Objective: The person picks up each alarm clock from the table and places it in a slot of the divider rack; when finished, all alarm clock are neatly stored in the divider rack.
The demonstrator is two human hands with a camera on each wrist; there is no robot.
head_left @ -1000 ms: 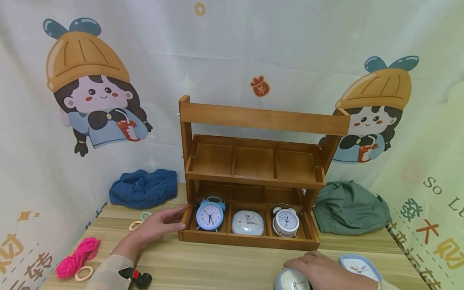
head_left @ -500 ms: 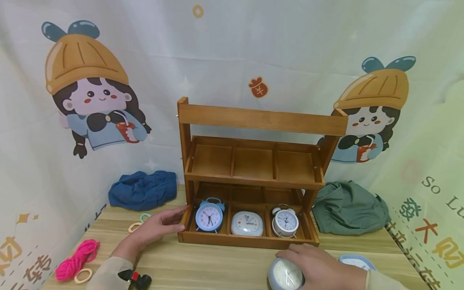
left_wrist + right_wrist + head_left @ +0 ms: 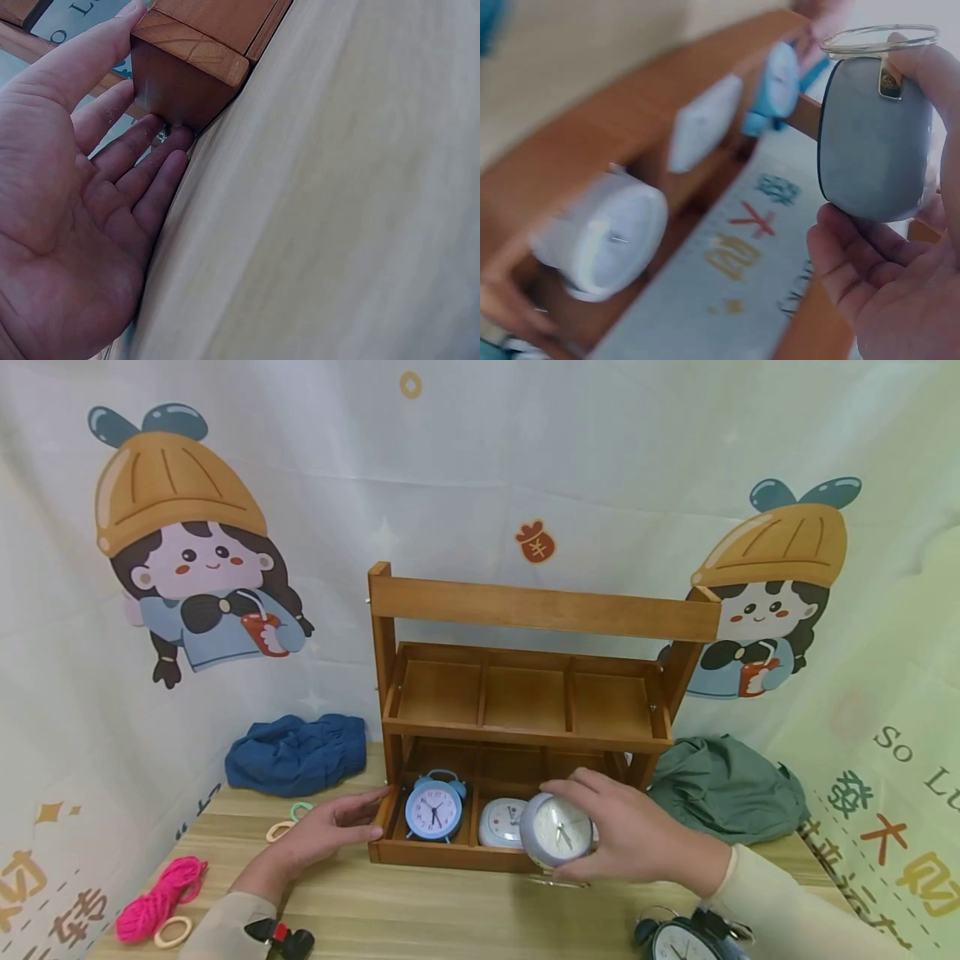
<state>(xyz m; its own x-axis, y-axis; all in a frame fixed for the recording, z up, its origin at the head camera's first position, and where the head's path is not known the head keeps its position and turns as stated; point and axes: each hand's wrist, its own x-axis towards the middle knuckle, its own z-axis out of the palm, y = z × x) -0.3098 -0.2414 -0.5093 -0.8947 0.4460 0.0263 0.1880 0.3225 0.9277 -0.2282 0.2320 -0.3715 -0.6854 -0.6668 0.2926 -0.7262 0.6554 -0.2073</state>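
My right hand [image 3: 637,827] pinches a round grey alarm clock [image 3: 547,839] between thumb and fingers, just in front of the wooden two-tier shelf [image 3: 543,610]. A wire-like metal stand shows under its dial, and in the right wrist view its plain grey back faces the camera. My left hand [image 3: 330,827] touches the shelf's left end, thumb at the front corner and fingers fairly straight along the side. In the lower tier stand a blue twin-bell alarm clock [image 3: 433,810], a white rounded clock [image 3: 498,823] partly covered, and a white alarm clock [image 3: 619,232], hidden in the head view by my right hand.
A black twin-bell alarm clock [image 3: 682,939] sits under my right forearm. Blue cloth [image 3: 296,756] and green cloth [image 3: 727,789] flank the shelf. Pink yarn [image 3: 157,902] and wooden rings [image 3: 173,932] lie at left. The shelf's upper tier has three bare compartments.
My right hand has carried the grey alarm clock up and left from the table to the shelf's front. The black alarm clock has come into view; the left hand has stayed put.
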